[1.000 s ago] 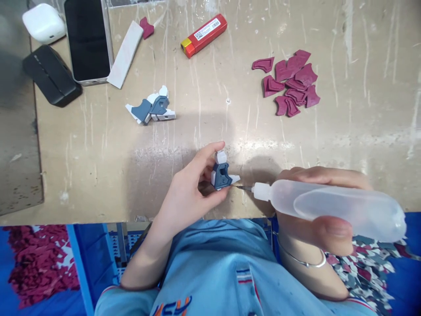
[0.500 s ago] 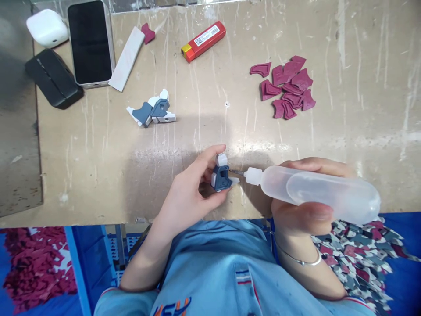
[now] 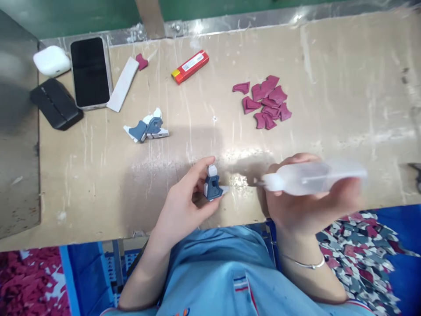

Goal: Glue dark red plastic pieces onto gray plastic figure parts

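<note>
Near the table's front edge, my left hand (image 3: 184,202) pinches a small blue-grey and white piece (image 3: 213,186) between thumb and fingers. To its right, my right hand (image 3: 302,206) is wrapped round a translucent squeeze bottle (image 3: 305,177), blurred by motion. The bottle's thin tip points left and stands apart from the piece. Farther back on the left lies a small group of blue-grey and white pieces (image 3: 146,128). Several dark red pieces (image 3: 271,98) are heaped at the back, right of the middle.
A phone (image 3: 90,72), a white case (image 3: 51,60), a black box (image 3: 56,104), a pale strip (image 3: 123,84) and a red piece (image 3: 142,62) lie back left. A red lighter-like object (image 3: 190,66) lies behind. Below the table are bins of red pieces (image 3: 29,281) and mixed pieces (image 3: 358,254).
My right hand has drawn the bottle away to the right, so its tip is off the piece. The view has shifted, showing more of the table's back edge. My left hand keeps its hold.
</note>
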{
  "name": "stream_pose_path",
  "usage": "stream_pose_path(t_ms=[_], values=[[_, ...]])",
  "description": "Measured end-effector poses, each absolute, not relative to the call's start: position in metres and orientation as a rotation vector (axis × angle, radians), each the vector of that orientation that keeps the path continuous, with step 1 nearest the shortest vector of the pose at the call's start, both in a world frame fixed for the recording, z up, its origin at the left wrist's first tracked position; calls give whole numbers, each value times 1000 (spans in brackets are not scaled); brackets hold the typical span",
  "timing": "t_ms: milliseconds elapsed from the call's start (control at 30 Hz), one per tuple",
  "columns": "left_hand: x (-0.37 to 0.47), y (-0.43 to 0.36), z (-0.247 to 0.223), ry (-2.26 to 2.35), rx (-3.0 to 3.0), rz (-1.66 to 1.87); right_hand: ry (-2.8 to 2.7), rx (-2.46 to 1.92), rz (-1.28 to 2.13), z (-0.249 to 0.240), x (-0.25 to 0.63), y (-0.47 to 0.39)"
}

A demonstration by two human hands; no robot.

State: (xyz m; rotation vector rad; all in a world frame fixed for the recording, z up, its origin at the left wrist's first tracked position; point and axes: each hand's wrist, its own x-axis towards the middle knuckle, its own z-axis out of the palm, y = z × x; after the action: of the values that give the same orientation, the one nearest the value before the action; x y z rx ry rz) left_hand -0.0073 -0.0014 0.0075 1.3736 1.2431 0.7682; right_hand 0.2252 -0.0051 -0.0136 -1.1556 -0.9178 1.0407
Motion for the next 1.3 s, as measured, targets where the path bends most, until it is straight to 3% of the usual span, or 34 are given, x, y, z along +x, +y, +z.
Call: stream_pose_path(t_ms=[67,133,200,267,333,433,533,667,1000,1300], values=[[-9,-3,4,1251,1372,758,-470,-730,1629,-21,258,11],[-11,-5,1,1265,1380,742,170,-87,1956,-29,294,29],[-12,-6,-1,1288,1397,725,608,341,2035,-35,321,41],[-13,-7,-3,1316,1411,710,703,450,2021,-36,329,42],[-13,-7,-3,1330,1413,702,365,146,1938,-32,319,33],[-13,-5,-4,1329,1407,683,-753,-937,1382,-20,285,20],[-14,-3,-3,1312,1401,653,-1308,-1398,981,-8,260,30],[-14,-3,0,1333,1385,619,-1954,-1679,432,0,259,52],[-16,-3,-6,1290,1433,650,-1692,-1781,349,-20,268,28],[-9,-5,0,1342,1399,661,-1647,-1687,627,-2,261,27]])
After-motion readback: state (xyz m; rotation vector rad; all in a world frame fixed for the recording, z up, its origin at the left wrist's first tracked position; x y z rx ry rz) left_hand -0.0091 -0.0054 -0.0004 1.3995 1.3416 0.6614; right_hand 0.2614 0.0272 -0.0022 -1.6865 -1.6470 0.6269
